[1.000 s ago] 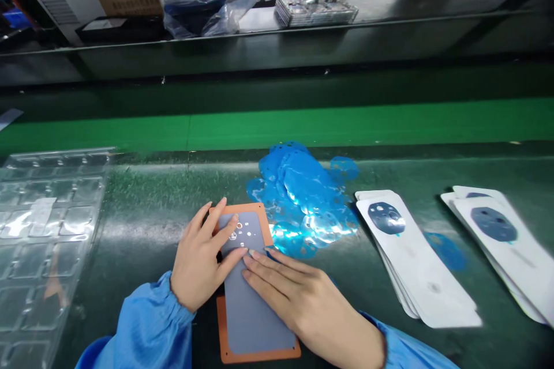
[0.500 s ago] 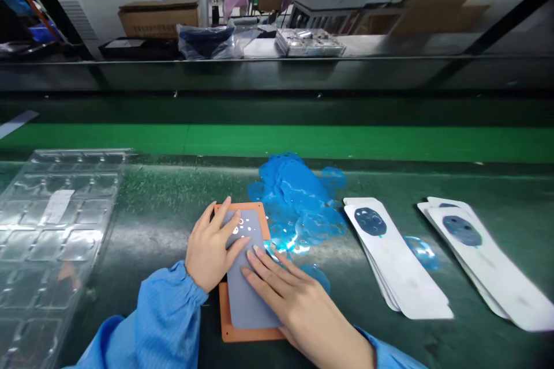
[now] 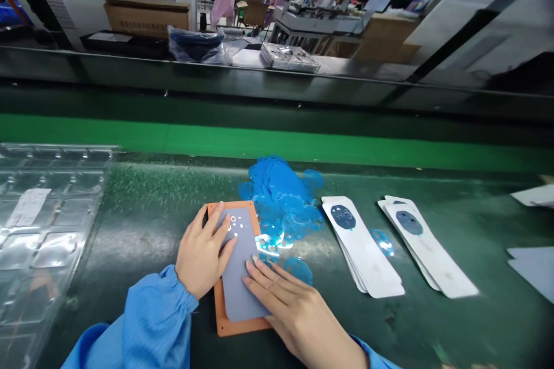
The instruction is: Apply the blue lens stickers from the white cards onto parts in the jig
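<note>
A grey phone back cover (image 3: 241, 277) with small holes near its top lies on an orange fixture plate (image 3: 234, 327). My left hand (image 3: 202, 253) rests along the upper left edge of both, fingers spread and fingertips by the holes. Flat across the lower right of the cover lies my right hand (image 3: 288, 302), its fingers stretched out side by side. Just beyond the plate, a heap of clear blue film pieces (image 3: 277, 184) spreads over the bench, with a loose round piece (image 3: 298, 270) beside my right fingers.
Two stacks of white panels with dark round patches, a nearer stack (image 3: 367, 259) and a farther stack (image 3: 437, 259), lie to the right. A clear compartment tray (image 3: 60, 242) covers the left side. A ledge behind holds a cardboard box (image 3: 147, 16) and bagged items.
The view has turned to the right, so white sheets now show at the right edge. My right hand has slid slightly down the cover; my left hand stays at the upper left.
</note>
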Demonstrator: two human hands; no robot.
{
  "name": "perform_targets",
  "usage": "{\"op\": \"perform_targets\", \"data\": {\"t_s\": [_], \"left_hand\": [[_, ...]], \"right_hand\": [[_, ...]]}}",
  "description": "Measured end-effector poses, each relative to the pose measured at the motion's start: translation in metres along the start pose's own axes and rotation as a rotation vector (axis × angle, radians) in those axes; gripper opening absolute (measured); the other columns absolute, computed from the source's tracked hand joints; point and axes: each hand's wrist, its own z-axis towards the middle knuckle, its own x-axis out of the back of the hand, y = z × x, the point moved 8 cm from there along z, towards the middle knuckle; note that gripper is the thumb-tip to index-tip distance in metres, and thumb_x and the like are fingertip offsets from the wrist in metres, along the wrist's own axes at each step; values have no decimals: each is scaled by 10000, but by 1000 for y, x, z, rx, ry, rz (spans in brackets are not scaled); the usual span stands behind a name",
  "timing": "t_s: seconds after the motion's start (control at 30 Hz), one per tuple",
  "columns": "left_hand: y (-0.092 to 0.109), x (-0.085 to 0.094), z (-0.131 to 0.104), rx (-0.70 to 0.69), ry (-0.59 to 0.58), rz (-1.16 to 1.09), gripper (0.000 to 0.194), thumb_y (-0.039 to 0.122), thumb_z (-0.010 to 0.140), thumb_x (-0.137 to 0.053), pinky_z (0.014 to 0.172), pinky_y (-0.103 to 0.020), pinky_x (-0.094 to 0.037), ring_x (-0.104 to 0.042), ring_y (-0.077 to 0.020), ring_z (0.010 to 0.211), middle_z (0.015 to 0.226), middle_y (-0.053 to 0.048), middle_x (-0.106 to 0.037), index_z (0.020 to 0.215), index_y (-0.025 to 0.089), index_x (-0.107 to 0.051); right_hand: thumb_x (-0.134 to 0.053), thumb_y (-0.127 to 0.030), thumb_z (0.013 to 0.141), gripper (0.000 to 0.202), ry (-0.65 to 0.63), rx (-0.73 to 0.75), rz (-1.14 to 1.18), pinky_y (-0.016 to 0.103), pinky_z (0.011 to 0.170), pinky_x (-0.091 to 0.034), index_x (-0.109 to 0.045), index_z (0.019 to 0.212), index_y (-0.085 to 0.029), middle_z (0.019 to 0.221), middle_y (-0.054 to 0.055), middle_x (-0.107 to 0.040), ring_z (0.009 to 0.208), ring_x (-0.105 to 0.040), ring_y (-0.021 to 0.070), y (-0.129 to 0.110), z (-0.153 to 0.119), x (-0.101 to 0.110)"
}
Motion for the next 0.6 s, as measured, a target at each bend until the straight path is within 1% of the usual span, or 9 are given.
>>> {"op": "perform_targets", "data": {"t_s": [0.1, 0.17, 0.2, 0.27, 0.33, 0.37, 0.47, 0.53, 0.6], "left_hand": [[-10, -2, -1, 57, 3, -119, 475, 337, 945, -506, 1024, -486, -521, -476, -333, 1313, 1491, -120, -475, 1366, 121, -549], [-16, -2, 0, 95, 8, -176, 503, 320, 953, -486, 1043, -475, -506, -479, -306, 1310, 1495, -129, -467, 1411, 113, -489], [-17, -2, 0, 114, 9, -196, 495, 309, 954, -478, 1049, -475, -500, -480, -299, 1307, 1489, -127, -475, 1410, 115, -486], [-20, -1, 1, 146, 6, -223, 475, 298, 950, -481, 1057, -484, -488, -480, -294, 1299, 1470, -123, -496, 1388, 116, -501], [-20, 0, 1, 171, -7, -242, 461, 290, 940, -494, 1065, -498, -477, -477, -296, 1296, 1457, -119, -510, 1368, 119, -514], [-20, -1, 0, 178, -13, -252, 456, 286, 936, -499, 1067, -503, -474, -476, -296, 1294, 1452, -118, -515, 1361, 122, -517], [-21, -2, 0, 188, -21, -282, 435, 268, 932, -498, 1068, -504, -471, -478, -289, 1289, 1445, -110, -521, 1347, 138, -522], [-22, -3, 0, 195, -18, -301, 420, 262, 933, -493, 1073, -502, -467, -475, -285, 1289, 1443, -101, -521, 1336, 151, -524], [-22, -4, -1, 208, -16, -311, 410, 257, 933, -488, 1082, -505, -459, -471, -284, 1290, 1443, -98, -520, 1327, 153, -525]], "right_hand": [[-395, -14, 884, 472, 9, -24, -46, 402, 1009, -543, -611, 1294, -106, 1427, 83, -515, 1345, -457, 261, -6, -5, -7], [-400, 4, 871, 513, 17, -63, -87, 415, 989, -556, -586, 1333, -117, 1461, 84, -474, 1389, -382, 298, -7, -10, -12], [-417, -17, 885, 500, 18, -76, -99, 421, 978, -563, -578, 1347, -122, 1473, 85, -460, 1399, -359, 314, -8, -13, -15], [-482, -137, 942, 411, 25, -75, -100, 435, 966, -569, -587, 1339, -125, 1479, 97, -451, 1400, -355, 338, -9, -16, -18], [-538, -251, 962, 362, 60, -67, -85, 454, 972, -564, -622, 1291, -126, 1454, 108, -482, 1379, -392, 348, -9, -16, -17], [-546, -248, 962, 341, 93, -69, -77, 459, 982, -558, -635, 1269, -129, 1430, 110, -510, 1359, -427, 340, -9, -16, -15], [-514, -111, 950, 329, 202, -109, -7, 432, 1015, -538, -636, 1255, -134, 1354, 111, -584, 1281, -534, 282, -4, -13, -5], [-508, -87, 944, 332, 265, -196, 98, 373, 1006, -546, -643, 1243, -145, 1321, 113, -611, 1219, -591, 246, 4, -10, 1], [-528, -129, 949, 283, 332, -341, 231, 312, 970, -562, -674, 1186, -179, 1266, 96, -650, 1141, -643, 218, 17, -10, 7]]}}
